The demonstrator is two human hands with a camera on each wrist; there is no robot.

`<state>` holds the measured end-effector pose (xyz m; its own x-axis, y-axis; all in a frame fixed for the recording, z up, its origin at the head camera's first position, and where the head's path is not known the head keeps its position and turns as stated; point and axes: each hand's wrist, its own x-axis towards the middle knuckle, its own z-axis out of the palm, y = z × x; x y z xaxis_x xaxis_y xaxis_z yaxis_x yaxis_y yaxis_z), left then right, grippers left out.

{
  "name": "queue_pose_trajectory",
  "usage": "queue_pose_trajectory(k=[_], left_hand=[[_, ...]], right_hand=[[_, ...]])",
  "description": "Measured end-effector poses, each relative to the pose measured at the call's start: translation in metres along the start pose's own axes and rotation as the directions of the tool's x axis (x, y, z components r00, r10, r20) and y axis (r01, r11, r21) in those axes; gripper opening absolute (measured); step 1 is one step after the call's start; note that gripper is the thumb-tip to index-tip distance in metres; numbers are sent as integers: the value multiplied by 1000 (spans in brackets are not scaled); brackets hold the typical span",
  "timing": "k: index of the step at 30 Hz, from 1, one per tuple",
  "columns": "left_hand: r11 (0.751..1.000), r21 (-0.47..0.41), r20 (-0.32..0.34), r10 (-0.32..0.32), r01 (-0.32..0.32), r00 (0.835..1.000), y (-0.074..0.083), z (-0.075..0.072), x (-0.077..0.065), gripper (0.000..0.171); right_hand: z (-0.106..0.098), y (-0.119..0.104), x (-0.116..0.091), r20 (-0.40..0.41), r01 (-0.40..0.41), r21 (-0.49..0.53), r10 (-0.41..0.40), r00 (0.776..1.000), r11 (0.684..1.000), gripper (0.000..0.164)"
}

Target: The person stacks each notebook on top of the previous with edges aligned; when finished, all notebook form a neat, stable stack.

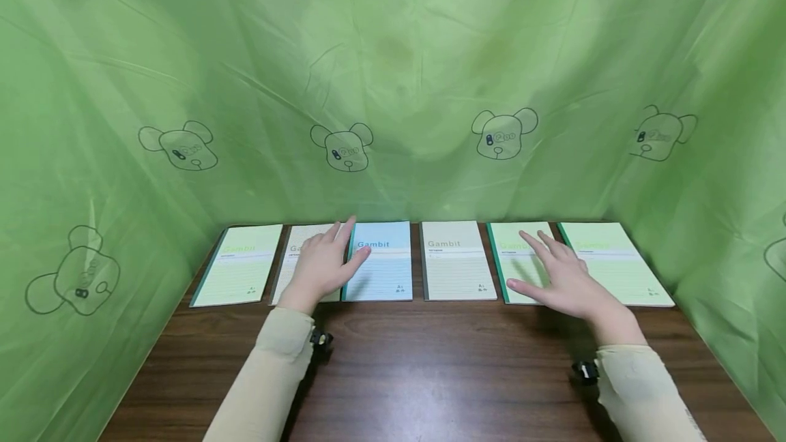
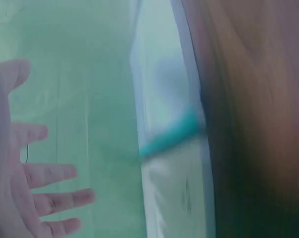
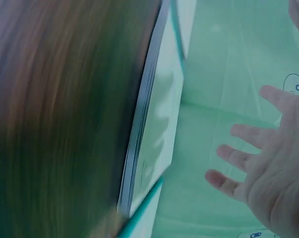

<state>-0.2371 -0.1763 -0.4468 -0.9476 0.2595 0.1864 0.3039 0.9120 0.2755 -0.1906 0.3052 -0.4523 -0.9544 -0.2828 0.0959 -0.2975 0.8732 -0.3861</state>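
Several "Gambit" notebooks lie in a row along the table's back edge. My left hand (image 1: 322, 266), fingers spread, hovers over a grey-white notebook (image 1: 288, 271) and the left edge of the blue notebook (image 1: 383, 264). My right hand (image 1: 566, 282) is also spread, above a green notebook (image 1: 516, 264) and beside the far-right green notebook (image 1: 626, 264). Nothing is held in either hand. In the left wrist view the palm (image 2: 16, 198) and straight fingers stand apart from the notebooks. The right wrist view likewise shows the hand (image 3: 278, 168) off the notebook (image 3: 154, 124), casting a finger shadow on it.
Another green notebook (image 1: 236, 268) lies at the far left, and a grey-white notebook (image 1: 457, 261) in the middle. Brown wooden table (image 1: 405, 374) extends in front of the row. A green curtain (image 1: 417, 53) with bear-head drawings encloses the back and sides.
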Motion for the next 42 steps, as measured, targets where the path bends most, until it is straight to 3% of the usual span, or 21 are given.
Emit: queue_pose_trajectory(k=[5, 10, 16, 19, 22, 24, 28, 36, 42], left_hand=[[990, -139, -49, -35, 28, 998, 23, 17, 10, 84], [949, -299, -67, -124, 99, 990, 48, 30, 15, 77], [886, -440, -44, -184, 146, 982, 75, 43, 19, 72], [841, -514, -6, -201, 169, 980, 85, 49, 22, 72], [794, -578, 30, -206, 185, 978, 94, 54, 25, 71], [777, -602, 46, -198, 185, 979, 99, 58, 27, 70], [790, -589, 50, -175, 171, 983, 108, 66, 27, 65], [869, -462, 80, -156, 175, 985, 126, 82, 20, 53], [887, -420, 93, -167, 191, 982, 134, 82, 21, 52]], right_hand=[[10, -12, 10, -29, 16, 116, -12, 999, 993, 99], [20, -22, 18, -39, -24, 255, 35, 999, 967, 87], [32, -29, 23, -60, -69, 385, 100, 993, 920, 78], [38, -30, 26, -64, -83, 444, 124, 990, 892, 76], [46, -28, 29, -64, -98, 481, 146, 987, 871, 74], [52, -26, 31, -60, -110, 497, 160, 985, 861, 73], [63, -23, 35, -34, -133, 510, 174, 984, 850, 74], [67, -28, 34, 12, -193, 505, 216, 976, 842, 71], [67, -35, 37, 31, -213, 492, 228, 973, 844, 63]])
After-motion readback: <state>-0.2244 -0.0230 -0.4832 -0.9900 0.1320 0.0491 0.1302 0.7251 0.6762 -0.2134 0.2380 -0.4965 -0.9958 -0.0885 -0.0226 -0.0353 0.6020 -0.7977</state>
